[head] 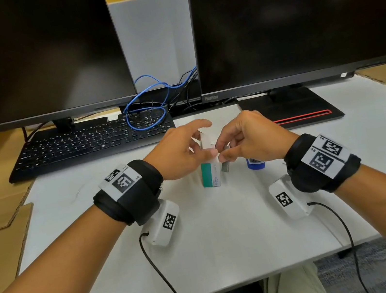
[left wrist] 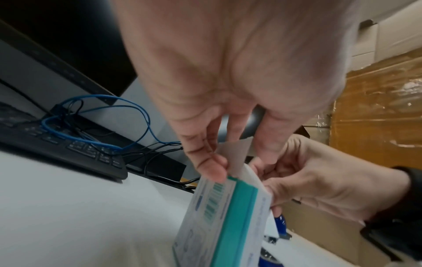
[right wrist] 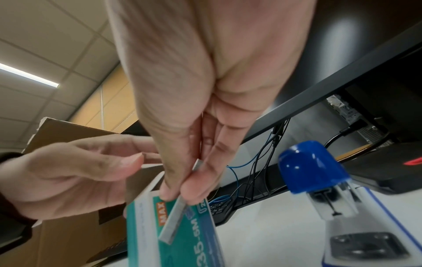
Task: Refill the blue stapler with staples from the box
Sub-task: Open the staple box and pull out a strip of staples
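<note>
Box of staples (head: 211, 174) found standing on end at centre frame in the head view, top flap open, teal-and-white, resting on the white surface (head: 226, 230). Left hand (head: 182, 150) on the box's upper end, fingertips pinching the raised flap; grip clamped on the box top, confirmed in the left wrist view (left wrist: 212, 162). Right hand (head: 244, 140) just beside it, thumb and fingers closed on a grey strip of staples (right wrist: 175, 218), clear of the box mouth and hanging across the box's printed face. Blue stapler (right wrist: 319, 180) seen at right of frame in the right wrist view, lying on the surface with its blue top swung up and the metal channel exposed; near the right hand, not touched by either. Judged about halfway: stapler opened, box opened, one strip extracted. Outstanding: carrying the strip over to the stapler, seating it in the channel, closing the top. Whether the channel already holds staples: cannot tell. Box likely to need setting down or reclosing afterwards.
</note>
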A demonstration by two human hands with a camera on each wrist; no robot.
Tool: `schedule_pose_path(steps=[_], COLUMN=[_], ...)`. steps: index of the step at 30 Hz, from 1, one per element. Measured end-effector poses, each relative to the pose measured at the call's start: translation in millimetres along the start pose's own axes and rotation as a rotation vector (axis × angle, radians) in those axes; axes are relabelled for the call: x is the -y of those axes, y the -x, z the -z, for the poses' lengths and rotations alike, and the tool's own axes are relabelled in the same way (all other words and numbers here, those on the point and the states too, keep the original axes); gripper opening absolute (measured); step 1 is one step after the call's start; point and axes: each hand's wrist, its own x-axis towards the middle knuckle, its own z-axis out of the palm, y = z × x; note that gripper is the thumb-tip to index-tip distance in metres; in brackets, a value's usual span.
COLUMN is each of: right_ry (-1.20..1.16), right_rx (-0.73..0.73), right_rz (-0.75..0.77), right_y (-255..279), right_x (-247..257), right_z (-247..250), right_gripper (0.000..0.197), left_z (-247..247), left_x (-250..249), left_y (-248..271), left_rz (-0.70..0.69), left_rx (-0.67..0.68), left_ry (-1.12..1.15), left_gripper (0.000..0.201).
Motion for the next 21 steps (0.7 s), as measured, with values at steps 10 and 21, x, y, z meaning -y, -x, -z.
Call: schedule_pose_path(steps=[10, 21], right_ry=[-0.064, -0.004], right_rx=[-0.039, -0.068], right_rz=[-0.015, -0.047], right_y=[-0.9, 1.0], right_x=[-2.0, -10.9], right_z=[-5.1, 16.3], right_gripper=[0.027, 0.027], left_z=[-3.6, 2.8], left_x=[1.5, -4.0], left_y=[-0.7, 0.4], left_rz=[-0.094, -0.039], left_rx=[-0.060, 0.036], left_ry=[-0.182, -0.226], left_gripper=[0.057, 0.040])
